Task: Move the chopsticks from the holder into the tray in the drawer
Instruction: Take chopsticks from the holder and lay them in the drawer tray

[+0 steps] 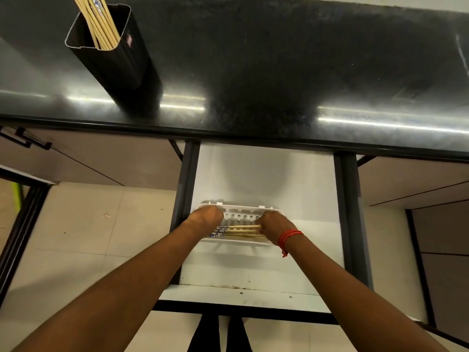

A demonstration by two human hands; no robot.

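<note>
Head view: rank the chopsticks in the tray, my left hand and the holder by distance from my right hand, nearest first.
1. chopsticks in the tray: touching the right hand, just to its left.
2. left hand: across the tray, at its left end.
3. holder: far off, up on the counter, to the left.

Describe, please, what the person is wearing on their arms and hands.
No sleeves show on either forearm, and the left hand and right hand are ungloved. A red thread band, wound several times, circles the right wrist, with a loose end hanging. The left wrist carries nothing.
</note>
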